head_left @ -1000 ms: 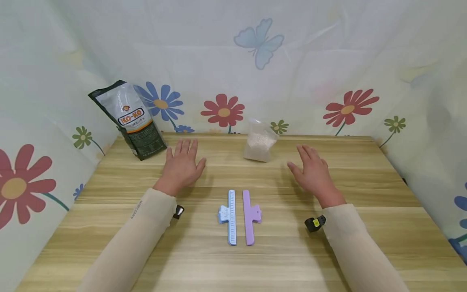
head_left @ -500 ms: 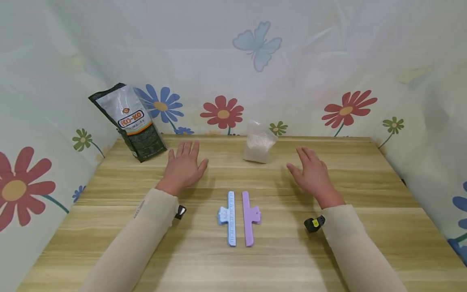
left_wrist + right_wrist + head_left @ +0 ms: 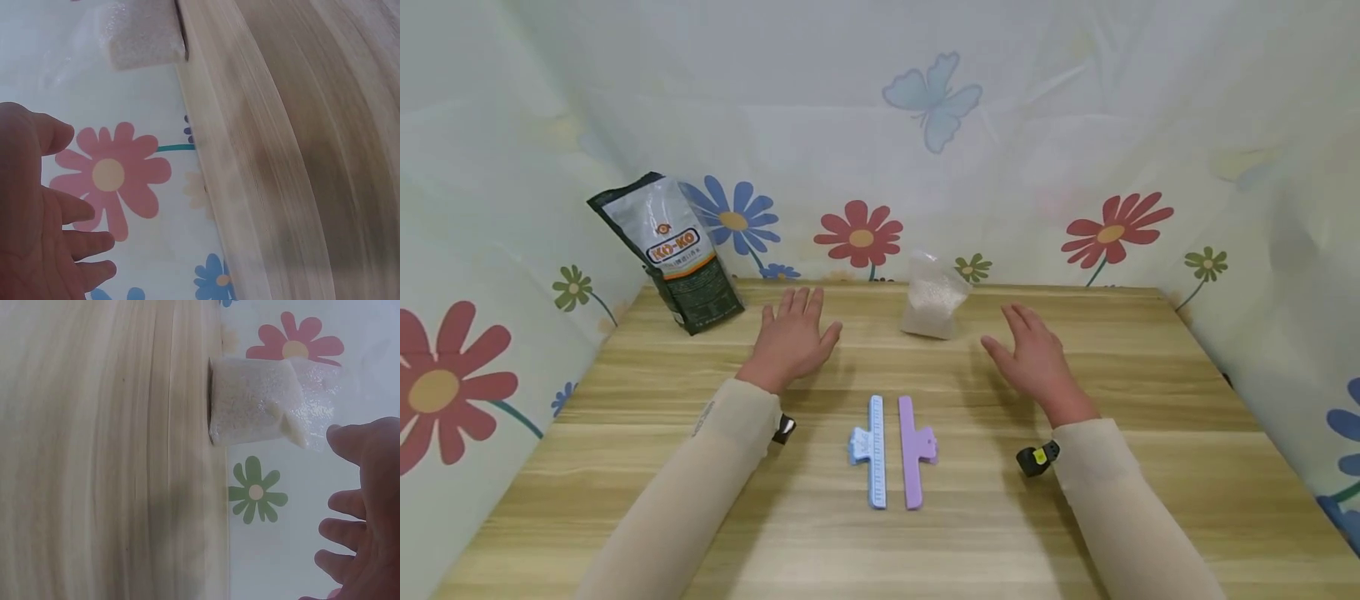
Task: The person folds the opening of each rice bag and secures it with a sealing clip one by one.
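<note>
In the head view my left hand (image 3: pixel 792 340) hovers over the table with fingers spread, holding nothing. It is right of a green and silver KO-KO bag (image 3: pixel 681 258), which leans at the back left. My right hand (image 3: pixel 1036 360) is also empty, its fingers loosely extended. Between the hands, at the back, stands a small clear plastic bag of pale grains (image 3: pixel 934 302); the right wrist view shows the grain bag (image 3: pixel 250 403) beyond my thumb, apart from it. Closer to me, a light blue sealing clip (image 3: pixel 876 452) and a purple sealing clip (image 3: pixel 912 452) lie side by side.
The wooden table (image 3: pixel 820 550) ends at the back against a flower-printed cloth (image 3: pixel 760 125), which also hangs at both sides. Black wrist cameras, such as the right one (image 3: pixel 1037 458), stick out inward from the sleeves.
My left hand has moved a little to the right, and my right hand slightly to the left. The bags and clips have stayed in place.
</note>
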The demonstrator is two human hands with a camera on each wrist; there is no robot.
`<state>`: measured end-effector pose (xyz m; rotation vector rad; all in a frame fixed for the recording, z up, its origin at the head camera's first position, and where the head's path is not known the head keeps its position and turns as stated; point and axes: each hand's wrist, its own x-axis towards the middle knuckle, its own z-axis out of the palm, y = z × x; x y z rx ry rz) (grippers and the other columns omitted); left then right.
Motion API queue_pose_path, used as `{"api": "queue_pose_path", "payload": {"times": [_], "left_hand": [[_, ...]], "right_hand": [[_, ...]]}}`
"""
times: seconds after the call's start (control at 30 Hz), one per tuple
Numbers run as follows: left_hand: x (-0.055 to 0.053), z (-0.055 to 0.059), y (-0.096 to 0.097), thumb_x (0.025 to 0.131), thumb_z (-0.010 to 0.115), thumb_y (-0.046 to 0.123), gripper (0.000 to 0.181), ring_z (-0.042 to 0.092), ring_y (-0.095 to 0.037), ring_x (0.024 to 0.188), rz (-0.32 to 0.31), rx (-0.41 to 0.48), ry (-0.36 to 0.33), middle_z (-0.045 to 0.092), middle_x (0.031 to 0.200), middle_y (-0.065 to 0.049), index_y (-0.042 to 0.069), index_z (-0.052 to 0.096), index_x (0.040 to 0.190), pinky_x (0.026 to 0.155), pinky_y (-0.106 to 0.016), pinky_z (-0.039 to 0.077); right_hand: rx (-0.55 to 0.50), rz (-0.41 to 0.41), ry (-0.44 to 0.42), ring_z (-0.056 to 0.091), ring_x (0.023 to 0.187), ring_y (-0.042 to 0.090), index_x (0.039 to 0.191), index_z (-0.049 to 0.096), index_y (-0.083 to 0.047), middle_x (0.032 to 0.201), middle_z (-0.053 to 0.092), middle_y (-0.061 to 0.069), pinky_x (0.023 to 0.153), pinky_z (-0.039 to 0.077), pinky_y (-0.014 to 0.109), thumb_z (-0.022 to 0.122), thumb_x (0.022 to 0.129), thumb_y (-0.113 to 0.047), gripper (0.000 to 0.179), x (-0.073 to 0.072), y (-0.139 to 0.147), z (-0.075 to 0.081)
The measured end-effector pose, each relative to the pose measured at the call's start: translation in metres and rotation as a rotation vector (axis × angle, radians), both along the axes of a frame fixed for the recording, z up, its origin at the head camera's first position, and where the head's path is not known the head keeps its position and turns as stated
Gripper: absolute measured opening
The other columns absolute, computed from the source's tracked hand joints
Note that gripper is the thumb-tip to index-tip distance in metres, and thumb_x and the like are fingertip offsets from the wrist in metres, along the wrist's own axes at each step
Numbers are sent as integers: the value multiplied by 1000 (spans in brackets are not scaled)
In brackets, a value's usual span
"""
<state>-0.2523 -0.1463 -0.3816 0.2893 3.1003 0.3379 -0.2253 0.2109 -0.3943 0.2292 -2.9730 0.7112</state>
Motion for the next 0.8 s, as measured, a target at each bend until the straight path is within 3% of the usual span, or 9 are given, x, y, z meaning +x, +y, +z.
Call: {"api": "queue_pose_path", "payload": {"times": [0.53,0.8], "left_hand": [[-13,-4,20,106,37,53,78,14,-42,160,-25,52,-11,21,169,-22,3,17,163,127,-66,14],[-24,-6,28,106,39,54,79,14,-40,160,-43,116,3,21,170,-20,4,17,163,128,-64,13]], "right_hand": [[-72,-4,-29,22,155,46,161,24,-2,169,21,23,124,24,64,53,105,-43,75,-5,-11,-2],[-120,-5,-52,20,156,46,162,22,-5,170,19,23,124,22,65,50,106,-45,75,-17,-16,-5]]}}
